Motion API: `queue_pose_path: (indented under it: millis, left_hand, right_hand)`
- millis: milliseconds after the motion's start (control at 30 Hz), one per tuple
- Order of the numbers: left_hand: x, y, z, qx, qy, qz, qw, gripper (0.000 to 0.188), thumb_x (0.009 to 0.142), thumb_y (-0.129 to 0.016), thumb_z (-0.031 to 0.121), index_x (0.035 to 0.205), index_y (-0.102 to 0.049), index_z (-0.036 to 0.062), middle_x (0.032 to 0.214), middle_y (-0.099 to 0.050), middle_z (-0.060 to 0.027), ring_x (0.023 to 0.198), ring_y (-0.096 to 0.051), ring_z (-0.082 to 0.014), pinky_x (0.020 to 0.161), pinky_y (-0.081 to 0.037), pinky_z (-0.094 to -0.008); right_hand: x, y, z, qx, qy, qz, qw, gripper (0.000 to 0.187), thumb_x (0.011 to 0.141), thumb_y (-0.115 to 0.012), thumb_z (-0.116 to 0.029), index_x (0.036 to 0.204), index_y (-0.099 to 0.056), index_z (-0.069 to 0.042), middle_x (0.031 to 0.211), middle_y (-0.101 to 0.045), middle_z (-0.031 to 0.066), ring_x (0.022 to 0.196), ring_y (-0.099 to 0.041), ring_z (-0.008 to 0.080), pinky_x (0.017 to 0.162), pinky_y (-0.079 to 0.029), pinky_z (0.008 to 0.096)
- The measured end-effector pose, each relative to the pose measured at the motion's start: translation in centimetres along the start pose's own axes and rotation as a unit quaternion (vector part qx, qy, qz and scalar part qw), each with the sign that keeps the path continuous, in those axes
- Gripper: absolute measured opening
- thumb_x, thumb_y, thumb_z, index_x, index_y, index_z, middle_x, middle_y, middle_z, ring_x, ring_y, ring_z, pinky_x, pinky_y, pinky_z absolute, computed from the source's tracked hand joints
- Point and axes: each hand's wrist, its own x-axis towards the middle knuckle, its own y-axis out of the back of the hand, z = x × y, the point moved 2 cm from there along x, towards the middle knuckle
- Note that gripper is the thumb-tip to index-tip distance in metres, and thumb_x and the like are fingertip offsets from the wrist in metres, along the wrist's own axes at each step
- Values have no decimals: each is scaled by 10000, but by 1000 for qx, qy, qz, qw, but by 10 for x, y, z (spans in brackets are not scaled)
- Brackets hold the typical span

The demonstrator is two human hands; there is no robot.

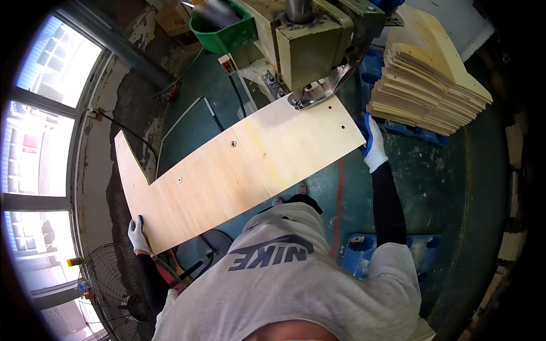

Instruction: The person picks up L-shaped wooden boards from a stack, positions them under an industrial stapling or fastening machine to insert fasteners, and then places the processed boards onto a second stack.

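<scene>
A long pale plywood panel with an upturned end at the left lies across the view in front of me. Several small holes show in it, some with metal inserts. My left hand, in a white and blue glove, grips its near left corner. At the right end my right hand, gloved the same way, holds the edge, its fingers partly hidden. The panel's far right edge lies beneath the curved metal feed part of a greenish machine; how they touch is hidden.
Plywood panels are stacked on a blue pallet at the far right. Another blue pallet lies near my right side. A wire-guarded fan stands near left below windows. A green bin hangs by the machine.
</scene>
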Motion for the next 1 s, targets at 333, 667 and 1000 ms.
queue_pose_path:
  millis: [333, 667, 1000]
  left_hand:
    - [8, 130, 24, 136, -45, 67, 987, 479, 973, -709, 238, 1285, -602, -108, 1171, -677, -105, 1017, -606, -160, 917, -498, -282]
    - [-20, 128, -4, 56, -6, 77, 995, 418, 993, -686, 228, 1297, -628, -53, 1163, -695, -79, 998, -614, -140, 907, -498, -279]
    - [-4, 81, -26, 54, 24, 54, 997, 445, 992, -688, 294, 1259, -638, -58, 1146, -685, -74, 1000, -601, -139, 900, -487, -281]
  right_hand:
    - [-118, 2, 51, -36, -61, -115, 991, 323, 1062, -539, -261, 1228, -619, 3, 1174, -694, 94, 1030, -698, 174, 859, -571, 316]
    - [-89, -54, 54, -39, -45, -116, 991, 370, 991, -612, -122, 1317, -574, 49, 1222, -670, 115, 1096, -666, 176, 956, -525, 309]
    - [-42, -83, 45, -113, -32, -37, 992, 300, 1005, -628, -133, 1263, -620, 18, 1159, -686, 79, 1018, -678, 146, 898, -544, 284]
